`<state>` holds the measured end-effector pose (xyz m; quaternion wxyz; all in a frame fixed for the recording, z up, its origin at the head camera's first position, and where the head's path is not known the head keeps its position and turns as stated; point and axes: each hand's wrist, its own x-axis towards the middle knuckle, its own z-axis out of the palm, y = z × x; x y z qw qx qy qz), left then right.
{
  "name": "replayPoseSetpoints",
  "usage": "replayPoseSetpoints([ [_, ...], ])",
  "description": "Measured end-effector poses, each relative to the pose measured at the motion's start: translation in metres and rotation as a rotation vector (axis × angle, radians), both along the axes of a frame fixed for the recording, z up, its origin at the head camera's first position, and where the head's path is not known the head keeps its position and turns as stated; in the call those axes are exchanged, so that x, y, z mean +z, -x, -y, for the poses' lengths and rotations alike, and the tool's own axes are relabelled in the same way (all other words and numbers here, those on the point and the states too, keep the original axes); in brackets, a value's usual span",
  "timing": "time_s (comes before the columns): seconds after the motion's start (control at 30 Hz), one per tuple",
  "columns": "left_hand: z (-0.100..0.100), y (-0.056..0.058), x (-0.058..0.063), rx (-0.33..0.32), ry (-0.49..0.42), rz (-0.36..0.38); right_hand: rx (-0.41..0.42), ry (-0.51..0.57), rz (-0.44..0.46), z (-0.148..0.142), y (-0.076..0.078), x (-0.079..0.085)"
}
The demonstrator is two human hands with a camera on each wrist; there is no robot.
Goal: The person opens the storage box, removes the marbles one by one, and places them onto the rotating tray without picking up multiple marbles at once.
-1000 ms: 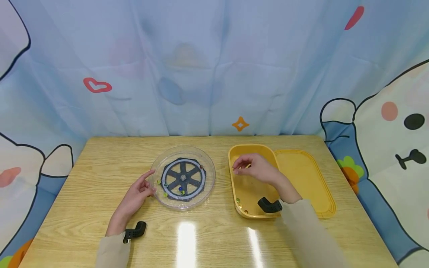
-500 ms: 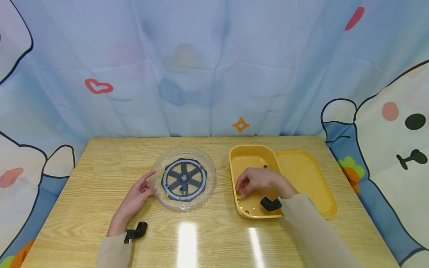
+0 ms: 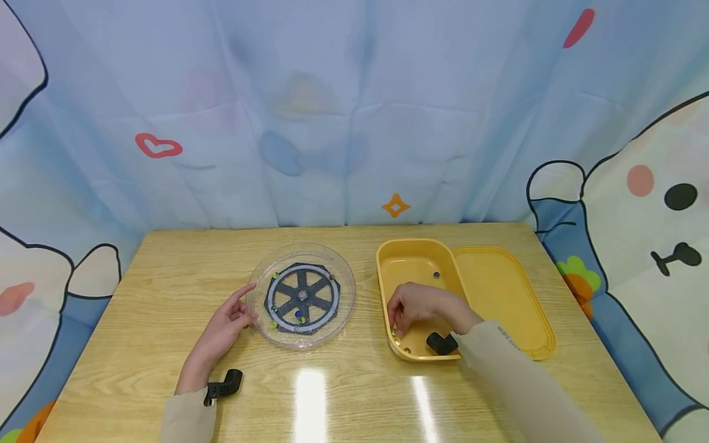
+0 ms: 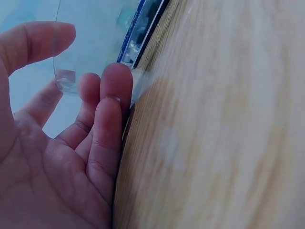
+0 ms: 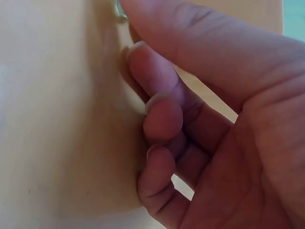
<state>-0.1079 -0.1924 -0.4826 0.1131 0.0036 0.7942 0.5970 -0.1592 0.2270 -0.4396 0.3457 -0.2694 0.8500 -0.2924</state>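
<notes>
My left hand (image 3: pixel 223 326) holds the left rim of a clear round dish (image 3: pixel 348 307), with thumb and fingers at its edge. Inside the dish lie a dark spoked wheel shape (image 3: pixel 303 295) with a pale ring, a blue marble (image 3: pixel 298 314) and several small green and brown marbles. My right hand (image 3: pixel 421 307) reaches down inside a yellow box (image 3: pixel 418 246), fingers curled. Its fingertips are at a green marble (image 5: pixel 120 9) near the box's left wall; whether they pinch it is partly hidden. A brown marble (image 3: pixel 407 350) and a dark blue marble (image 3: pixel 436 274) also lie in the box.
A flat yellow lid (image 3: pixel 506 295) lies on the wooden table (image 3: pixel 194 258), against the right side of the box. Behind the table hangs a printed blue curtain (image 3: pixel 310 123). Each wrist wears a black camera mount (image 3: pixel 224 386).
My right hand has lowered from above the box's left side and moved nearer its front, down to the green marble. Some marbles in the dish have shifted; my left hand stays at the rim.
</notes>
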Motion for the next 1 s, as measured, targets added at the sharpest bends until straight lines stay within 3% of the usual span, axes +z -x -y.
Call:
replayPoseSetpoints([
  [0.27,0.0,-0.002,0.0,0.0,-0.009,-0.005,0.005,-0.005,-0.001,-0.002,0.001,-0.001],
  [0.7,-0.001,0.0,-0.001,0.012,-0.015,0.007,-0.048,0.139,0.075,-0.013,0.006,0.003],
  [1.0,-0.001,0.0,0.001,0.008,-0.016,0.001,-0.153,0.192,-0.015,-0.016,0.006,0.017],
])
